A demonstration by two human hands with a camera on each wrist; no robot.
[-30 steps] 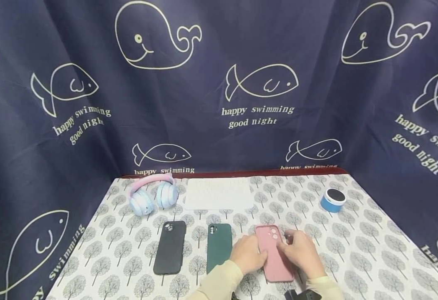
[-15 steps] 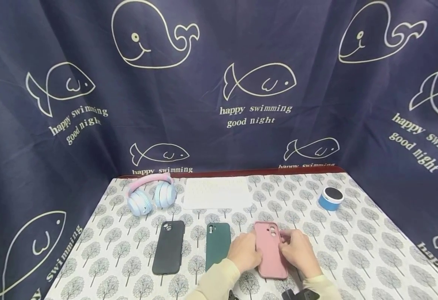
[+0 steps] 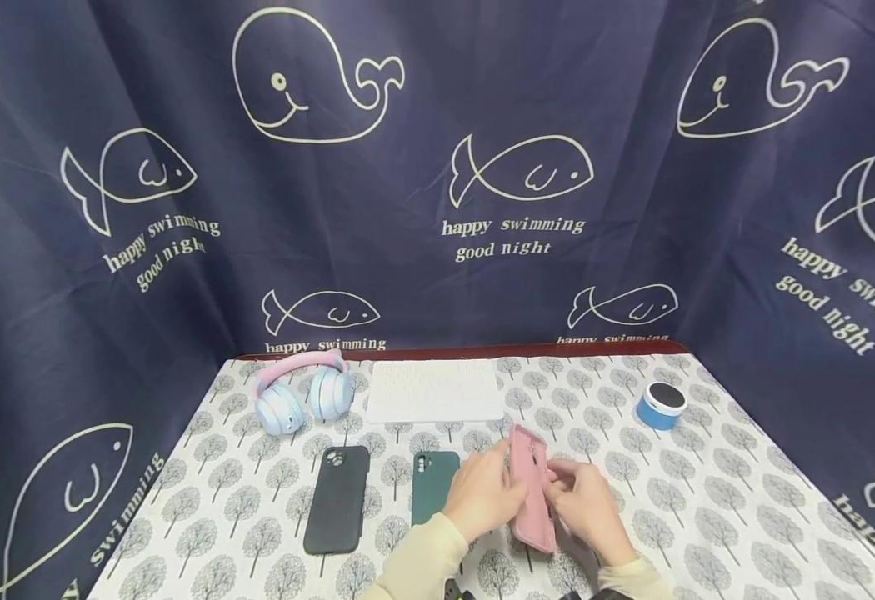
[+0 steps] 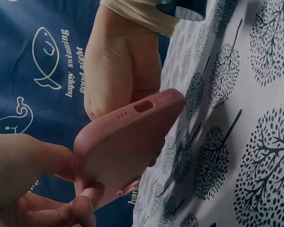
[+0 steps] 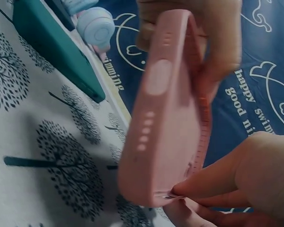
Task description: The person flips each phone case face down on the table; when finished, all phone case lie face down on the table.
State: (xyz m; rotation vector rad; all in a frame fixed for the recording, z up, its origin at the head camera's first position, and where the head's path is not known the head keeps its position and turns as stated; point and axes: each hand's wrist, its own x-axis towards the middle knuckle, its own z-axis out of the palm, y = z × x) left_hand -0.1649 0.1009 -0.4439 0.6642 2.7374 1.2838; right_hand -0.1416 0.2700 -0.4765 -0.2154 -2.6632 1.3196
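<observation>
Between both hands a pink phone case [image 3: 531,500] is tipped up on its long side, leaning over the cloth. My left hand [image 3: 482,490] grips one long edge, thumb on the back face. At the opposite edge, my right hand [image 3: 586,504] pinches the rim with thumb and fingers. The right wrist view shows the hollow inside of the case [image 5: 182,123], with its ridged rim. In the left wrist view the end with the port cutout of the case [image 4: 144,106] faces the camera. A dark green phone case [image 3: 432,482] lies left of my left hand, partly covered by it.
A black phone case [image 3: 337,500] lies farther left. Behind stand pink and blue headphones [image 3: 302,392], a white keyboard [image 3: 435,400] and a blue round speaker [image 3: 661,406] at right. A tree-print cloth [image 3: 707,492] covers the table; a dark blue curtain [image 3: 422,92] hangs behind.
The pink phone case has gone from lying nearly flat to being raised and turned on its side, its back facing left. Both hands have shifted with it. The other things stay put.
</observation>
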